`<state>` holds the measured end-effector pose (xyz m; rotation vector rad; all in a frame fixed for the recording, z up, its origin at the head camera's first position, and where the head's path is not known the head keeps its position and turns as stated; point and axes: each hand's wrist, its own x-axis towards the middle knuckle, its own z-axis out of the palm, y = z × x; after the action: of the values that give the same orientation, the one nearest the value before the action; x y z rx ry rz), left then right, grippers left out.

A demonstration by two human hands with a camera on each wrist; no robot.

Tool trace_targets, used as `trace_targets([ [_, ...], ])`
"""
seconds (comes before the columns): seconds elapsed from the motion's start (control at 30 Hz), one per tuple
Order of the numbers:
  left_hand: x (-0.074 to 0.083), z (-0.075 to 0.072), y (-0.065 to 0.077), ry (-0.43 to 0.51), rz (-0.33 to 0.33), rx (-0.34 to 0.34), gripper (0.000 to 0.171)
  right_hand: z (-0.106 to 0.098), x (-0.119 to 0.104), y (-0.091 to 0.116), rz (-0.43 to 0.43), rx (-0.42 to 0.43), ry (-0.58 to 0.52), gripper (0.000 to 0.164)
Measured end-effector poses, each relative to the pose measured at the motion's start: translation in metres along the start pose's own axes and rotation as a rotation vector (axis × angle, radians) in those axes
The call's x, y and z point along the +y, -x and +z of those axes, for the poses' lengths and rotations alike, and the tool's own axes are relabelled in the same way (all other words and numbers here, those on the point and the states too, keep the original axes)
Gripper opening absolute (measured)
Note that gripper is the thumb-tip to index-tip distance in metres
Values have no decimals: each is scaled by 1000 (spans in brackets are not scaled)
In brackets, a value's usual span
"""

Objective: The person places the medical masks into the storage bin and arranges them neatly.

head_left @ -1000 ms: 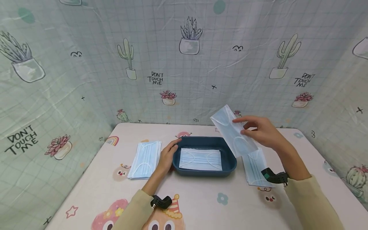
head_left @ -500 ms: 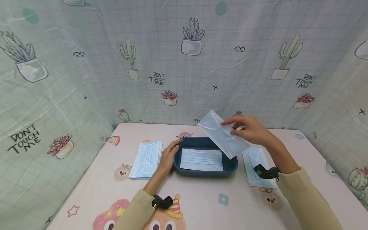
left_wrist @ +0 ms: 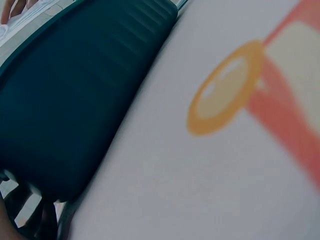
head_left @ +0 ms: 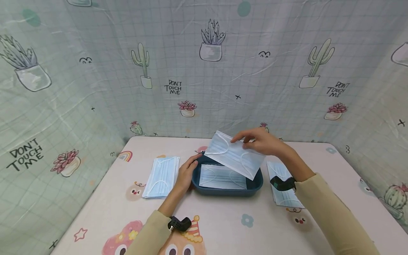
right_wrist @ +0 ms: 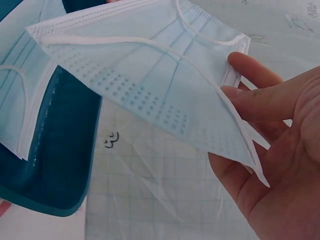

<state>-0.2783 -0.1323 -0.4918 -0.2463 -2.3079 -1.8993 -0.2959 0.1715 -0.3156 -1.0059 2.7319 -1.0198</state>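
Note:
A dark blue plastic basket [head_left: 223,192] stands mid-table with blue pleated face masks [head_left: 215,177] lying flat inside. My left hand [head_left: 185,173] holds the basket's left end, fingers at the rim. Above the basket's right half, my right hand [head_left: 259,141] pinches a light blue face mask [head_left: 227,152] between thumb and fingers. That mask hangs tilted, its white ear loops showing, and hides part of the basket's back rim. In the right wrist view, the thumb lies against the edge of the face mask [right_wrist: 135,70].
One pile of face masks [head_left: 162,177] lies left of the basket. Another pile of face masks [head_left: 280,173] is to its right, partly covered by the right wrist camera [head_left: 282,183]. Behind the printed tabletop [head_left: 229,226] hangs a cactus-patterned curtain [head_left: 223,88].
My right hand has carried the face mask left and slightly down, from beside the basket to over it, turning it flatter. My left hand keeps its place on the basket.

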Motion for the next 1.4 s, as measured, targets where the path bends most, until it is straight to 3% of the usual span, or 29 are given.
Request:
trace_targets([
  [0.27, 0, 1, 0, 1, -20, 1, 37, 9, 11, -20, 16, -92, -77, 41],
  [0.73, 5, -1, -1, 19, -11, -13, 37, 26, 26, -48, -88, -322, -187, 33],
  [0.97, 4, -2, -1, 30, -26, -11, 37, 43, 31, -59, -54, -399, -218, 33],
  [1.4, 3, -3, -2, 23, -2, -7, 38, 67, 42, -69, 94, -531, -219, 35],
])
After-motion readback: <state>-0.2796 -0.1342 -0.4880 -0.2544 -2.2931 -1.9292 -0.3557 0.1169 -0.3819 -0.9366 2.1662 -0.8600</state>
